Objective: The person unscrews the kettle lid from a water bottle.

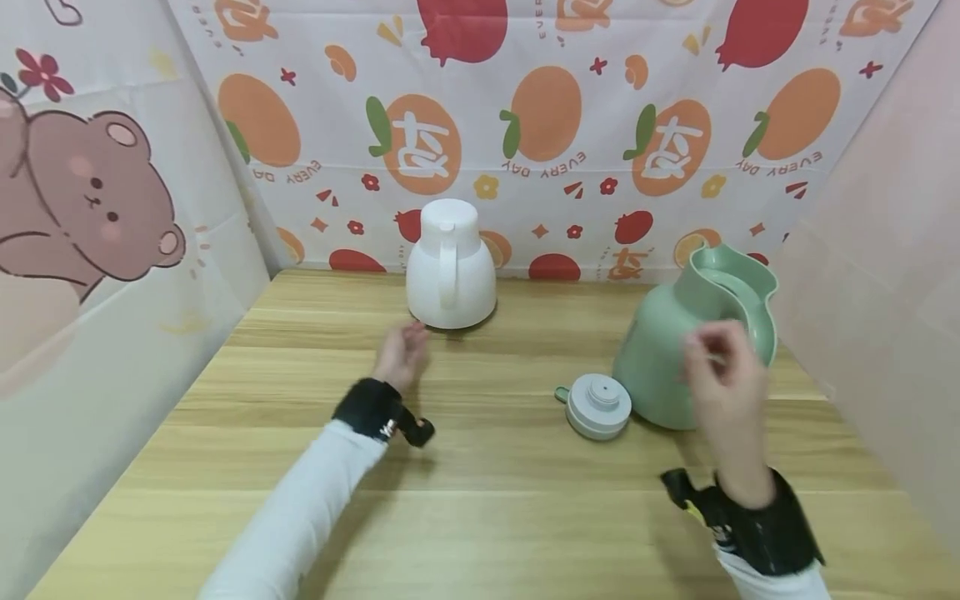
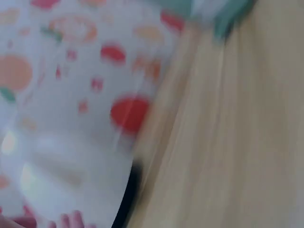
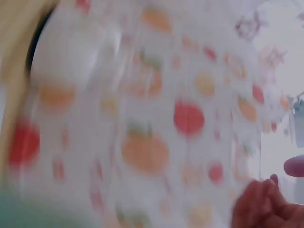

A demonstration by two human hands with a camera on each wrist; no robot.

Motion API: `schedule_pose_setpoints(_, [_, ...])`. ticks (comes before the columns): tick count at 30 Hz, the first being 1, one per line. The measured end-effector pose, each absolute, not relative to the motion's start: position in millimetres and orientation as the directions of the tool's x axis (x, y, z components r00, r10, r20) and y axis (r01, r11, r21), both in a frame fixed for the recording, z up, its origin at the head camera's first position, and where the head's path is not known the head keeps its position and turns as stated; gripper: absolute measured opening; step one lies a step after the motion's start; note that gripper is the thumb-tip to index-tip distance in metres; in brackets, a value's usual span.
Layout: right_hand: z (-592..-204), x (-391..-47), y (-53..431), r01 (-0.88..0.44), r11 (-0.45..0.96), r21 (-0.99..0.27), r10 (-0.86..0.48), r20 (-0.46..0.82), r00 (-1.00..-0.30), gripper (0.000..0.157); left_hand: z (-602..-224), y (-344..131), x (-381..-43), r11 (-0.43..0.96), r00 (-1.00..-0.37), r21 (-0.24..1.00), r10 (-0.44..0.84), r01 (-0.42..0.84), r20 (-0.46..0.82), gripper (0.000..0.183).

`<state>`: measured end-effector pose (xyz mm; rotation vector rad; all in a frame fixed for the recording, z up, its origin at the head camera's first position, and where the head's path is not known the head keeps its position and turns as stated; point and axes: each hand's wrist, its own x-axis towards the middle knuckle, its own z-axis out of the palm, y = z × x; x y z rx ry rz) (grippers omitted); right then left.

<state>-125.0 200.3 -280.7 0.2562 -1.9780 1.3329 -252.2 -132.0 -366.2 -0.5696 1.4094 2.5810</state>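
Observation:
A white thermos jug (image 1: 450, 267) stands upright at the back of the table, its handle facing me. Just in front of its base, my left hand (image 1: 402, 354) reaches out with loose fingers and holds nothing. A green thermos jug (image 1: 656, 350) stands at the right, its wavy-rimmed top uncovered. Beside its base lies a round pale lid (image 1: 597, 406) with a small green tab. My right hand (image 1: 727, 392), blurred, is raised in front of the green jug and overlaps its body and handle. Its fingers are loosely bent, the thumb apart from them in the right wrist view, with nothing between.
The wood-grain table (image 1: 480, 517) meets a fruit-print cloth (image 1: 480, 125) just behind the white jug. A bear-print cloth (image 1: 97, 208) hangs along the left side, and a plain pale one (image 1: 885, 250) borders the right.

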Motion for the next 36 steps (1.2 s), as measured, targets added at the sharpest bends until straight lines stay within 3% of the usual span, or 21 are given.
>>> schedule_pose_setpoints(3, [-275.1, -149.2, 157.9, -0.489, 0.351, -0.798, 0.01, 0.526, -0.85, 0.016, -357.5, -157.1, -274.5, -0.287, -0.955, 0.932, -0.13, -0.222, -0.268, 0.051])
schedule_pose_setpoints(6, [-274.8, -182.4, 107.3, -0.417, 0.3, -0.858, -0.139, 0.393, -0.909, 0.02, -366.4, -171.3, -305.2, -0.009, -0.979, 0.998, -0.196, -0.062, -0.063, 0.055])
schedule_pose_setpoints(8, [-276.9, -208.0, 74.8, -0.356, 0.304, -0.884, -0.175, 0.315, -0.933, 0.026, -386.1, -178.8, -335.3, 0.077, -0.979, 0.997, -0.202, 0.022, 0.037, 0.06])
schedule_pose_setpoints(12, [-291.5, -258.4, 24.5, -0.243, 0.398, -0.885, -0.116, 0.214, -0.97, 0.042, -431.3, -192.8, -393.9, 0.071, -0.984, 0.997, -0.175, 0.031, 0.043, 0.066])
schedule_pose_setpoints(17, [-311.3, -303.7, -4.3, -0.087, 0.408, -0.909, -0.017, 0.088, -0.996, 0.049, -454.3, -199.5, -425.2, 0.039, -0.992, 0.999, -0.128, 0.004, 0.009, 0.071])
schedule_pose_setpoints(20, [-318.5, -321.6, -11.6, -0.022, 0.261, -0.965, -0.063, 0.006, -0.998, 0.053, -456.8, -197.2, -433.4, 0.05, -0.99, 0.999, -0.139, 0.007, 0.014, 0.074])
schedule_pose_setpoints(25, [-330.1, -337.5, -15.9, 0.026, 0.028, -0.999, -0.238, -0.032, -0.971, 0.055, -419.0, -174.7, -397.4, 0.038, -0.984, 0.999, -0.181, -0.016, -0.009, 0.069])
schedule_pose_setpoints(29, [-334.5, -338.3, -19.3, 0.02, -0.013, -1.0, -0.251, -0.017, -0.968, 0.055, -387.0, -159.1, -364.7, 0.041, -0.978, 0.998, -0.205, -0.048, -0.039, 0.062])
schedule_pose_setpoints(36, [-332.7, -335.0, -26.5, 0.011, 0.025, -1.0, -0.163, -0.015, -0.986, 0.051, -376.3, -156.9, -354.0, 0.023, -0.98, 0.999, -0.194, -0.044, -0.039, 0.06])
